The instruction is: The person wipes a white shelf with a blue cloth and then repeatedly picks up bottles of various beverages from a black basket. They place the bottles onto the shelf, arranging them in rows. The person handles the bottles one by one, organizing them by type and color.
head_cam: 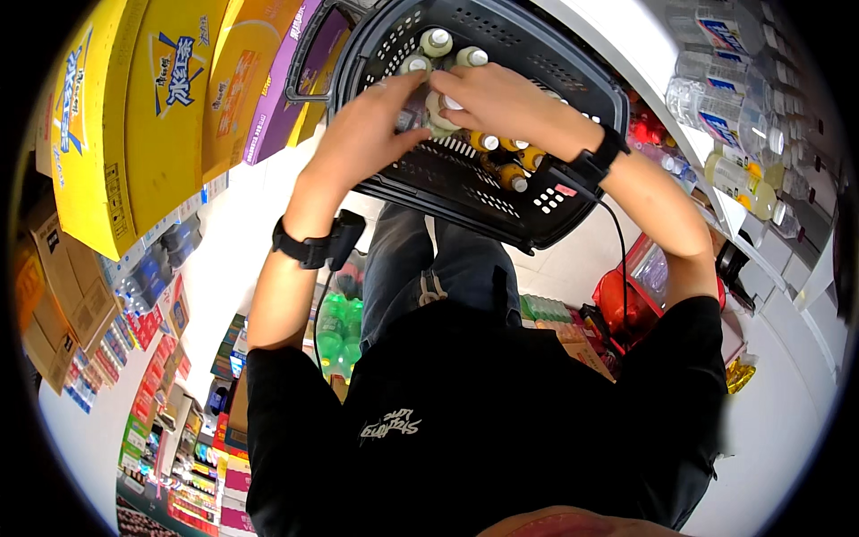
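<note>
Both my hands reach down into a black plastic shopping basket (470, 194) with slotted walls. My right hand (493, 97) has its thumb and fingers around the white-capped top of a pale bottle (437, 119). My left hand (372, 127) is beside that same bottle, thumb and fingers spread around its side; whether they press on it is hidden. Other pale bottles with white caps, such as one upright bottle (435, 43), stand at the basket's far left. Amber bottles (511, 177) with white caps are toward its near right side. Each wrist wears a black strap with a cable.
Yellow drink cartons (161, 127) are stacked at left, beside a purple carton (282, 87). A white shelf at right carries clear plastic bottles (715, 114). Green bottles (340, 329) stand on the floor by my legs (436, 268). A red bag (614, 299) lies at right.
</note>
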Demonstrator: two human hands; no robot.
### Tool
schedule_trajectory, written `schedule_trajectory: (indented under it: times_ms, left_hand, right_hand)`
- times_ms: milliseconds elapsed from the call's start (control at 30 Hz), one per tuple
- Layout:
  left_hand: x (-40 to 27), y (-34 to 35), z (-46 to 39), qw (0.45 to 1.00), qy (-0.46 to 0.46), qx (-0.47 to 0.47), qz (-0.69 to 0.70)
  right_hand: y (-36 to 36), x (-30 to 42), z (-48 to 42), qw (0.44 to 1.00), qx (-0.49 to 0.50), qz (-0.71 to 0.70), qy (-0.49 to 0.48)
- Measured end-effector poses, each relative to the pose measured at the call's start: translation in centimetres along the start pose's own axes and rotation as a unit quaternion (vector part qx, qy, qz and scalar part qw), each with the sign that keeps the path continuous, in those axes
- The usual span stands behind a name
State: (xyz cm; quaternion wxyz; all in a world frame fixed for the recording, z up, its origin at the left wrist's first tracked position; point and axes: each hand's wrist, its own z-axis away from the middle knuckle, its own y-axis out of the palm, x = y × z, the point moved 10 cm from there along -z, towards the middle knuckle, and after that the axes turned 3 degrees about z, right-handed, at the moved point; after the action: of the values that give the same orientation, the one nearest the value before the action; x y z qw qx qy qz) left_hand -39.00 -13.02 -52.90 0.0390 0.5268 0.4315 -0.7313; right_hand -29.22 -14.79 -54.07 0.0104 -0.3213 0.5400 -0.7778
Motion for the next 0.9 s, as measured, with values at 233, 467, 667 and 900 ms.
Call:
schedule_trajectory:
  times_ms: [233, 467, 667, 900]
  left_hand:
    - [1.8, -3.0, 2.3, 0.996, -0.066, -0.029, 0.049]
    - [1.2, -3.9, 3.4, 0.995, -0.076, -0.018, 0.065]
    - [-0.5, -5.4, 3.4, 0.996, -0.067, -0.019, 0.049]
    - [-10.2, -7.9, 0.4, 0.997, 0.043, -0.023, 0.053]
  right_hand:
    - [11.4, -7.5, -3.1, 0.983, 0.163, 0.020, 0.083]
    - [18.5, -13.8, -5.8, 0.983, 0.122, 0.077, 0.112]
    - [11.3, -12.3, -3.7, 0.977, 0.155, 0.028, 0.145]
    - [-7.0, -3.3, 6.7, 0.931, 0.041, -0.329, 0.153]
